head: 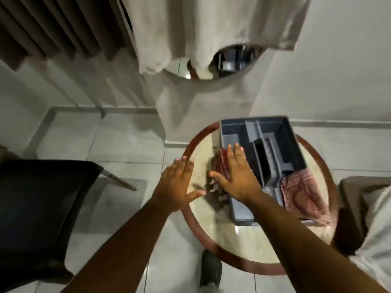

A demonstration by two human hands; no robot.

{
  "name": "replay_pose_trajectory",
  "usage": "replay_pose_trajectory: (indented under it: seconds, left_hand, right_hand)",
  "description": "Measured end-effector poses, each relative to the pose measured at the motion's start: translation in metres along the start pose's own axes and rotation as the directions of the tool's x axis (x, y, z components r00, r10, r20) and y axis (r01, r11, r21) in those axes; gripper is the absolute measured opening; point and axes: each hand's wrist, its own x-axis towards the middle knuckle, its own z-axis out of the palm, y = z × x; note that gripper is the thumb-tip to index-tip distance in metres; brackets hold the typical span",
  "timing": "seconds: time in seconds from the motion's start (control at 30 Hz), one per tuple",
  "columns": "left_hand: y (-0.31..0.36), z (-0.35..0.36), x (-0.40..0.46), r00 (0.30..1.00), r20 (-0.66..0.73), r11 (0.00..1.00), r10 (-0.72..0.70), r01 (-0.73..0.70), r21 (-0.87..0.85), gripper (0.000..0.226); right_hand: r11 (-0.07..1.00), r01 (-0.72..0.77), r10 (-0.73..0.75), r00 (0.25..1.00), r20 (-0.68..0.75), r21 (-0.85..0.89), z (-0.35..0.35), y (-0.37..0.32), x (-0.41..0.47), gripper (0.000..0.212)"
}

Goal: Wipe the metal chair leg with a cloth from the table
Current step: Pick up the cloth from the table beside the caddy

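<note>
A round table point(249, 246) with a red-brown rim stands in front of me. On its left part lies a crumpled red-and-white checked cloth point(222, 166). My right hand point(237, 176) rests flat on that cloth, fingers spread and not closed around it. My left hand point(179, 182) hovers open at the table's left rim, palm down, holding nothing. To the left stands a black chair point(42, 208), with one metal chair leg point(120, 180) slanting out over the tiled floor.
A grey compartment tray point(296, 144) sits on the table, with a second checked cloth point(304, 195) draped over its near right corner. A brown seat point(355, 208) is at the right, a round mirror point(230, 64) under hanging white fabric on the wall, and my shoe point(210, 269) below.
</note>
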Motion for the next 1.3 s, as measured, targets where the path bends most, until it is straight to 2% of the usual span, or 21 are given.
replay_pose_trajectory:
  seconds: [0.1, 0.17, 0.3, 0.43, 0.53, 0.6, 0.73, 0.8, 0.9, 0.97, 1.03, 1.1, 1.17, 1.23, 1.3]
  left_hand:
    - [-0.005, 0.061, 0.027, 0.997, 0.065, 0.998, 0.032, -0.036, 0.06, 0.095]
    - [-0.002, 0.095, 0.044, 0.997, 0.07, 0.998, 0.024, -0.027, 0.048, 0.091]
    - [0.002, 0.139, 0.069, 0.998, 0.066, 1.0, -0.001, 0.0, 0.011, 0.091]
    - [0.001, 0.159, 0.071, 0.999, 0.045, 1.0, -0.024, 0.024, 0.009, 0.099]
    - [-0.002, 0.161, 0.071, 0.999, 0.043, 1.0, -0.003, 0.002, 0.012, 0.103]
    - [-0.004, 0.157, 0.071, 0.998, 0.059, 0.999, 0.011, -0.014, 0.045, 0.106]
    - [-0.011, 0.139, 0.062, 0.998, 0.06, 0.999, 0.029, -0.031, 0.028, 0.114]
    - [-0.019, 0.124, 0.058, 0.999, 0.022, 0.999, 0.049, -0.049, 0.003, 0.113]
    - [-0.045, 0.099, 0.054, 1.0, -0.01, 1.0, 0.015, -0.015, 0.017, 0.11]
    - [-0.073, 0.08, 0.046, 0.999, -0.02, 0.999, -0.031, 0.032, 0.033, 0.111]
    - [-0.107, 0.06, 0.031, 0.996, -0.041, 0.995, -0.081, 0.083, 0.058, 0.109]
    - [-0.146, 0.041, 0.012, 0.989, -0.026, 0.986, -0.143, 0.145, 0.082, 0.111]
    - [-0.195, 0.025, -0.013, 0.98, -0.003, 0.973, -0.199, 0.198, 0.121, 0.115]
    - [-0.245, 0.016, -0.038, 0.972, 0.008, 0.963, -0.233, 0.23, 0.144, 0.12]
    - [-0.294, 0.014, -0.063, 0.962, -0.005, 0.949, -0.274, 0.271, 0.162, 0.123]
  right_hand:
    - [0.961, 0.101, -0.076, 0.992, 0.103, -0.259, 0.038, 0.025, 0.03, 0.128]
    - [0.926, 0.155, -0.105, 0.981, 0.162, -0.345, 0.054, 0.039, 0.043, 0.137]
    - [0.897, 0.16, -0.111, 0.984, 0.141, -0.412, 0.068, 0.049, 0.049, 0.125]
    - [0.942, 0.066, -0.042, 0.996, 0.08, -0.33, 0.074, 0.045, 0.048, 0.099]
    - [0.956, 0.09, -0.104, 0.994, -0.036, -0.278, 0.077, 0.046, 0.049, 0.069]
    - [0.985, 0.099, -0.11, 0.991, -0.07, -0.142, 0.076, 0.043, 0.048, 0.058]
    - [0.993, 0.111, -0.114, 0.99, -0.086, -0.031, 0.068, 0.038, 0.048, 0.063]
    - [0.997, 0.079, -0.079, 0.996, -0.042, -0.005, 0.063, 0.031, 0.044, 0.065]
    - [0.994, -0.006, 0.006, 1.0, 0.002, -0.106, 0.052, 0.015, 0.042, 0.063]
    - [0.995, -0.027, 0.022, 0.998, -0.055, -0.095, 0.046, -0.007, 0.041, 0.058]
    - [0.997, 0.022, -0.033, 0.988, -0.154, -0.07, 0.043, -0.037, 0.039, 0.055]
    - [0.997, 0.048, -0.033, 0.969, -0.245, 0.056, 0.047, -0.066, 0.038, 0.052]
    - [0.951, -0.023, 0.111, 0.956, -0.27, 0.309, 0.063, -0.1, 0.042, 0.048]
    - [0.794, -0.119, 0.29, 0.936, -0.2, 0.596, 0.087, -0.131, 0.048, 0.037]
    - [0.58, -0.178, 0.412, 0.906, -0.097, 0.795, 0.121, -0.162, 0.055, 0.026]
